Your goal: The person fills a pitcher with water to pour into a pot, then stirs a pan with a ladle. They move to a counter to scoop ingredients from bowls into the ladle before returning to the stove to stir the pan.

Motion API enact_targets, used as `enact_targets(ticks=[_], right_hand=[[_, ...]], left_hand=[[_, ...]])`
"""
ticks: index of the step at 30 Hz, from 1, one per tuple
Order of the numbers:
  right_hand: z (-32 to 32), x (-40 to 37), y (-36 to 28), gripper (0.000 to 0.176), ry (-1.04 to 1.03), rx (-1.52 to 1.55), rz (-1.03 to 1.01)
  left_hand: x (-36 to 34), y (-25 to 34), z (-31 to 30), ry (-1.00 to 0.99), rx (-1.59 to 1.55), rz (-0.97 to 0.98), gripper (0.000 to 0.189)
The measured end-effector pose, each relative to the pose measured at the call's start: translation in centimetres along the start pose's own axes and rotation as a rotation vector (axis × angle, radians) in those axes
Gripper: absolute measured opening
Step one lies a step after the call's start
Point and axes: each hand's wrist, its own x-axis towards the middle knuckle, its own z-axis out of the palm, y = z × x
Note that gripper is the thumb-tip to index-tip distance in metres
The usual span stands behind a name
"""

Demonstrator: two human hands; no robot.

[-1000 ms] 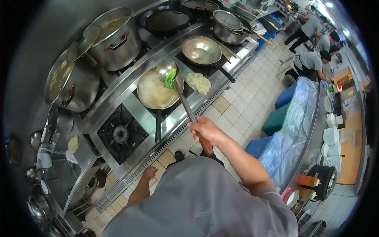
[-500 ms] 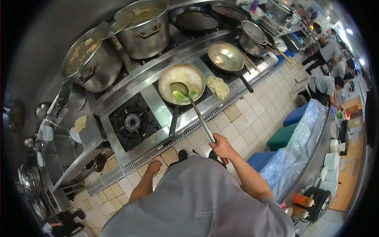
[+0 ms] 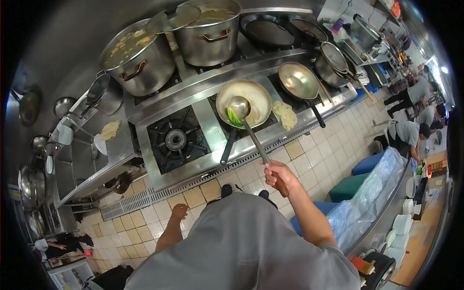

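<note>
My right hand [image 3: 282,178] is wrapped round the wooden-ended handle of a long metal ladle [image 3: 256,142]. The ladle's bowl rests low inside a frying pan [image 3: 261,92] on the front burner, beside some bright green leafy vegetable [image 3: 234,117]. Pale liquid or residue coats the pan's inside, and its dark handle [image 3: 228,147] points toward me with no hand on it. Low at my side hangs my left hand [image 3: 179,211], its fingers curled in and nothing seen in them.
Left of the pan is a bare burner [image 3: 175,139]. A crumpled cloth [image 3: 285,116] and a second pan [image 3: 298,81] lie to its right. Two large stockpots [image 3: 145,72] stand behind. Blue and green bins [image 3: 349,187] line the right, where several people work farther off.
The ladle bowl has turned over and shifted within the pan, and the green vegetable now lies to its left. My right hand's grip has loosened somewhat. The whole view has shifted slightly.
</note>
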Motion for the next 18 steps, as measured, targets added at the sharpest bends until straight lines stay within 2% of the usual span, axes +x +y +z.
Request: enact_targets(ticks=[2, 6, 8, 18], right_hand=[[0.0, 0.6, -0.1, 0.029, -0.072, 0.202, 0.022], [0.3, 1.4, 0.0, 0.028, -0.145, 0.327, -0.024], [0.2, 2.0, -0.1, 0.031, -0.252, 0.512, 0.003], [4.1, 1.1, -1.6, 0.031, -0.548, 0.806, -0.048]], left_hand=[[0.3, 0.1, 0.5, -0.016, -0.013, 0.014, 0.041], [1.3, 0.6, 1.3, -0.041, 0.009, 0.037, 0.042], [1.1, 1.2, 1.2, -0.041, 0.02, 0.035, 0.043], [2.4, 2.1, -1.1, -0.015, 0.06, 0.043, 0.04]])
